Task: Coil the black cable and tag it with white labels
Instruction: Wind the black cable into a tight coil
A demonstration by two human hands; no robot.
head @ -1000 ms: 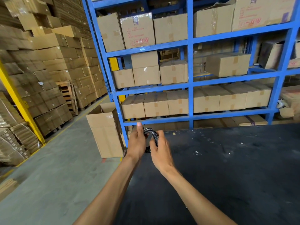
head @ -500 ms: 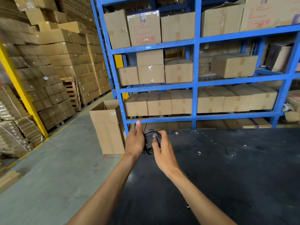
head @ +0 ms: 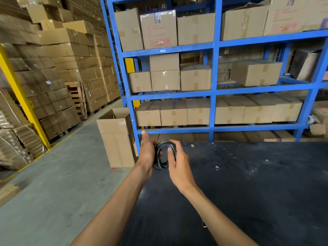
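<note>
The black cable (head: 160, 163) is wound into a small round coil, held upright between both hands above the far left corner of the black table (head: 248, 183). My left hand (head: 146, 153) grips the coil's left side, thumb pointing up. My right hand (head: 178, 166) holds the right side, with a fingertip showing through the middle of the loop. No white labels are visible on the cable or the table.
A blue shelf rack (head: 214, 86) loaded with cardboard boxes stands just behind the table. An open cardboard box (head: 115, 137) stands on the concrete floor left of the table. Stacked cartons and a yellow post (head: 19, 96) fill the left side.
The view has shifted slightly. Both hands keep hold of the coil, and my right fingers have moved further around its right side.
</note>
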